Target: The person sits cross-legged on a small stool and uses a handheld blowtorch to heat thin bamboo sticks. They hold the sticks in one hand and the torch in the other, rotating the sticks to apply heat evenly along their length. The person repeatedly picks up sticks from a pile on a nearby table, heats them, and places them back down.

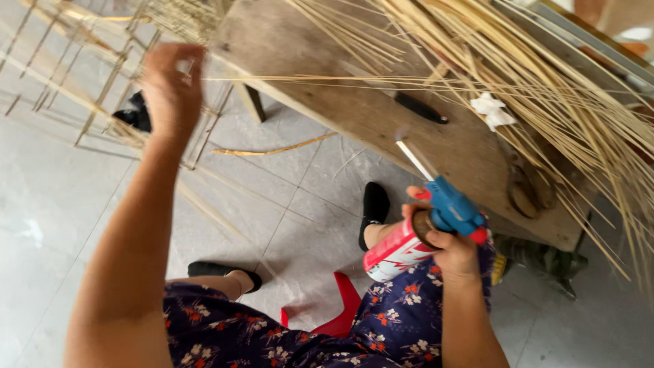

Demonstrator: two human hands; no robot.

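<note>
Two bare hands worked at a wooden table [327, 88] heaped with thin bamboo strips [545, 75]: the right hand [446, 249], at about five o'clock, had its fingers wrapped tight round a blue-headed gas torch [426, 225], nozzle angled toward the table edge, seemingly to bear on the strips. At ten o'clock, the left hand [170, 88] pinched a long strip, apparently holding it taut, above the tiled floor [61, 204].
</note>
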